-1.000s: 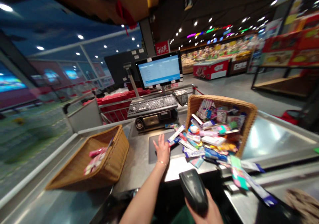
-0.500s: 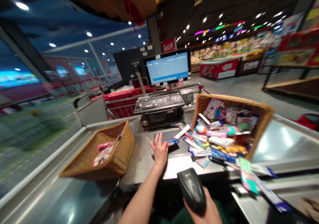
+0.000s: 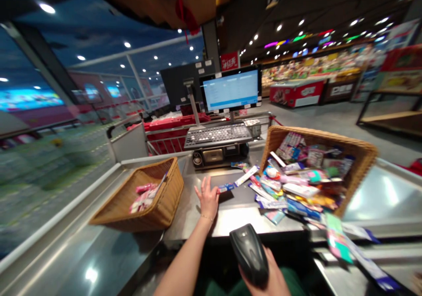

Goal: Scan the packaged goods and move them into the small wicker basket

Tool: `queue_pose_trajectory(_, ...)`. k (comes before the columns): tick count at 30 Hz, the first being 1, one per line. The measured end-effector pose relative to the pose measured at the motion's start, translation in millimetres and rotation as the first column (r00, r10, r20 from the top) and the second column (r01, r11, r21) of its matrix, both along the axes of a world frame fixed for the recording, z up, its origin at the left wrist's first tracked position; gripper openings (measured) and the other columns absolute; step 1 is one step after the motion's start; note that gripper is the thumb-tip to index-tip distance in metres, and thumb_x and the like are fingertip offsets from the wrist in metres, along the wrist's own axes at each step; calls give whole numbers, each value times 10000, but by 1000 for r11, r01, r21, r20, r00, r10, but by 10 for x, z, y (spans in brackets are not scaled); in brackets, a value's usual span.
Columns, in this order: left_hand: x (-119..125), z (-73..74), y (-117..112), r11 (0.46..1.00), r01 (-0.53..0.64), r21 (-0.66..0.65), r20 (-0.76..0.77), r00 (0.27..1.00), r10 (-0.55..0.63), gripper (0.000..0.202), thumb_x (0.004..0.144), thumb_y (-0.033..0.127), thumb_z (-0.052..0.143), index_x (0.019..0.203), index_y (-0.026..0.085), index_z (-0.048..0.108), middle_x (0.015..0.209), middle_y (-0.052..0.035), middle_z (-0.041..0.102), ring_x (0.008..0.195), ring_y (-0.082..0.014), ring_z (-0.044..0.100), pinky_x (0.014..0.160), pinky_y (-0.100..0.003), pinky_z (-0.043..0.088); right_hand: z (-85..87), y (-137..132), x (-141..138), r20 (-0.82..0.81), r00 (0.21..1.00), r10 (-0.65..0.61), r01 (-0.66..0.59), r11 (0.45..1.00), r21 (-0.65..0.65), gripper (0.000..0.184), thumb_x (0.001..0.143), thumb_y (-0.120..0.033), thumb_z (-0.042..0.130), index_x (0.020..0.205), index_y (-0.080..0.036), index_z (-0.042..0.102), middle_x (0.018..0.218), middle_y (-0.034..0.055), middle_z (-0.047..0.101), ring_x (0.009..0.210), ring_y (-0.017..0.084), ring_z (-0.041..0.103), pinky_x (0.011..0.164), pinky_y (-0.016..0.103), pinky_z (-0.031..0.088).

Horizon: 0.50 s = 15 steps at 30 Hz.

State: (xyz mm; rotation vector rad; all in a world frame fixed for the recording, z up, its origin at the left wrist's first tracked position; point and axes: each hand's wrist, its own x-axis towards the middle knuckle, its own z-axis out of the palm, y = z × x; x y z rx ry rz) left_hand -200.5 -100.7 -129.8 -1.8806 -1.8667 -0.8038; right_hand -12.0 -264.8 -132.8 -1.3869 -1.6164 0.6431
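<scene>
Scanner (image 3: 249, 254) is sitting firmly gripped in my closed right hand (image 3: 263, 278), while my left hand (image 3: 207, 198), open and empty, is resting on the counter (image 3: 237, 221) just beside a small packet (image 3: 226, 188), left of a heaped wicker basket (image 3: 362, 155).

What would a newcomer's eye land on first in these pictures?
A tilted wicker basket on the right spills colourful packets onto the counter. At the bottom centre, the right hand grips a black barcode scanner. Beyond the counter, a lit monitor stands out.

Head view above left hand (image 3: 207, 198), facing forward-down over checkout counter (image 3: 237, 220).
</scene>
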Motion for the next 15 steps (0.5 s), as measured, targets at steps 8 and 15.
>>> queue_pose_trajectory(8,-127,-10,-21,1000,-23,-8,13,1000,23,108,820,212,603,857,233,703,1448,-115,464,1371,-325,357,1073,-716,194,-124,-27,-134,-19,1000,-15,15,1000,-4,462,792,-454,487,1142,-195,642,1159,134,680,1126,323,611,1078,563,326)
queue_pose_trajectory(15,-205,5,-49,999,-33,2,17,999,33,116,815,216,612,868,243,712,1443,-113,471,1371,-328,358,1077,-717,187,-242,-37,-180,-37,999,-31,32,999,26,462,799,-485,477,1129,-203,634,1140,123,688,1142,323,605,1081,550,335)
